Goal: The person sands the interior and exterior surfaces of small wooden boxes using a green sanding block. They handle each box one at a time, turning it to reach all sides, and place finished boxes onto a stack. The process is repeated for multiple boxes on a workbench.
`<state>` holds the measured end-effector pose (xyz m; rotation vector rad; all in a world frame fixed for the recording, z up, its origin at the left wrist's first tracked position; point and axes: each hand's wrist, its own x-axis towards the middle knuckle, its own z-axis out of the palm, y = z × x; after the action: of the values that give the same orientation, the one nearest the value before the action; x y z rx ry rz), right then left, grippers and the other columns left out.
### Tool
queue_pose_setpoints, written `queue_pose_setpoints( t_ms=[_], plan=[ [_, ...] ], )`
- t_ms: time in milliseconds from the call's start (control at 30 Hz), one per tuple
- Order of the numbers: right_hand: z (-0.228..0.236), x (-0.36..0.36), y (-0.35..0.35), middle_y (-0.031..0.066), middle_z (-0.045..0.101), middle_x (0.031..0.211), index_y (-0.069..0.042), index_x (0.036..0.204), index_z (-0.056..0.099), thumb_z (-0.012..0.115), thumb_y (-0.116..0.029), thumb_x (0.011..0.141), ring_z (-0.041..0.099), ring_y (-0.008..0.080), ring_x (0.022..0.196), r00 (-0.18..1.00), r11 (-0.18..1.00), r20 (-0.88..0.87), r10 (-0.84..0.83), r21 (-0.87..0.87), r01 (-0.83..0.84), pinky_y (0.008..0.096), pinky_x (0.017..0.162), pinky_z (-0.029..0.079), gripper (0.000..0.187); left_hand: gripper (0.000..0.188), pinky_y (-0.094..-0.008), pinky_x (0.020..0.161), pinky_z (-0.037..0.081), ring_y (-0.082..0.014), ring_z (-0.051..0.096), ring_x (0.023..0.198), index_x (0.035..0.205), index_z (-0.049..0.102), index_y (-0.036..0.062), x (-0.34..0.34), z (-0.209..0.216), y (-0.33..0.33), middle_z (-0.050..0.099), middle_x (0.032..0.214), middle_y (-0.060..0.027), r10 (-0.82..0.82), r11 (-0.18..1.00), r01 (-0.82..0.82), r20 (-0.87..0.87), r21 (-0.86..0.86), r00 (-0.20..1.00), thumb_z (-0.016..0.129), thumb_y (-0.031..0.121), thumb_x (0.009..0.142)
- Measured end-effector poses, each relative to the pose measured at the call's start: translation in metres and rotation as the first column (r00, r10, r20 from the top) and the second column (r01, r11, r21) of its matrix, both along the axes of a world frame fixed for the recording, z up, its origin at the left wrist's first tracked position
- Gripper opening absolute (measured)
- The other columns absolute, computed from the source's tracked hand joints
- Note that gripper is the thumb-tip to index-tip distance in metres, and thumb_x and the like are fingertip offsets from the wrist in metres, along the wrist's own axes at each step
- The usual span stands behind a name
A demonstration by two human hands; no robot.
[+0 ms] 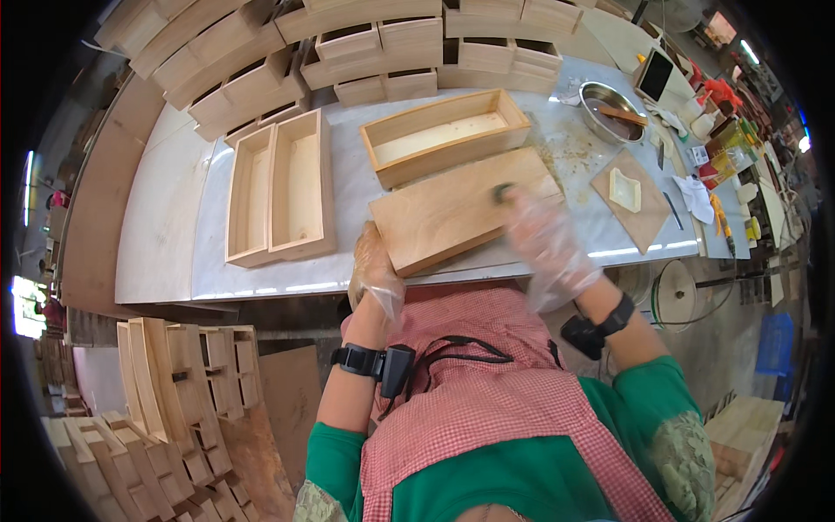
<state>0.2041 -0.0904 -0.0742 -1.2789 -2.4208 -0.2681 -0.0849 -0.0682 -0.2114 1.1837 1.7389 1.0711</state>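
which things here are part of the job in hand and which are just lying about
In use, or likely so:
- flat-topped wooden box, left hand at its corner
- small dark pad at the right hand's fingertips
- metal bowl, perhaps

Seemingly just lying about:
- dark-screened device
- white cloth
- blue crate
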Motion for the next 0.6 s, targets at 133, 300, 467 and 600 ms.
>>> queue_pose_setpoints(
  t_ms=[133,300,467,600],
  plan=[
    [0.019,-0.026,-0.006,0.0145,0.065,0.095,-0.001,0.106,0.061,0.06,-0.014,0.089,0.07,0.0269,0.086,0.999,0.992,-0.041,-0.027,-0.127,0.022,0.0349,0.066,0.058,0.021,0.032,-0.0451,0.082,0.055,-0.0349,0.068,0.104,0.107,0.061,0.0027,-0.002,0.014,-0.009,0.07,0.105,-0.0203,-0.04,0.995,0.058,-0.215,0.079,0.976,0.049,0.032,0.102],
    [0.02,-0.144,-0.036,0.0096,0.06,0.072,-0.005,0.097,0.057,0.06,-0.01,0.087,0.066,0.0273,0.061,0.967,0.975,-0.129,0.219,-0.016,-0.223,0.0374,0.053,0.054,0.012,0.036,-0.0388,0.083,0.057,-0.027,0.069,0.098,0.116,0.062,0.0057,-0.011,-0.017,-0.011,0.07,0.106,-0.0124,-0.367,0.915,0.34,0.097,0.218,0.925,0.048,0.038,0.107],
    [0.005,-0.03,-0.001,0.0088,0.06,0.076,-0.002,0.103,0.06,0.06,-0.011,0.09,0.063,0.0253,0.061,0.978,0.997,-0.195,0.079,0.015,-0.077,0.0385,0.049,0.05,0.015,0.036,-0.0381,0.083,0.059,-0.0231,0.071,0.101,0.124,0.062,0.0045,-0.005,0.003,-0.012,0.07,0.115,-0.0098,-0.128,0.945,0.109,0.043,0.309,0.991,0.049,0.034,0.108],
    [-0.012,0.062,0.018,0.0085,0.058,0.071,-0.003,0.105,0.06,0.057,-0.007,0.096,0.06,0.0261,0.059,0.881,0.942,0.372,-0.294,0.271,0.2,0.0398,0.05,0.05,0.01,0.034,-0.0357,0.083,0.059,-0.0223,0.072,0.101,0.126,0.061,0.0034,-0.012,-0.001,-0.007,0.07,0.118,-0.0108,-0.093,0.97,0.136,-0.208,0.203,0.974,0.052,0.03,0.106]
  ],
)
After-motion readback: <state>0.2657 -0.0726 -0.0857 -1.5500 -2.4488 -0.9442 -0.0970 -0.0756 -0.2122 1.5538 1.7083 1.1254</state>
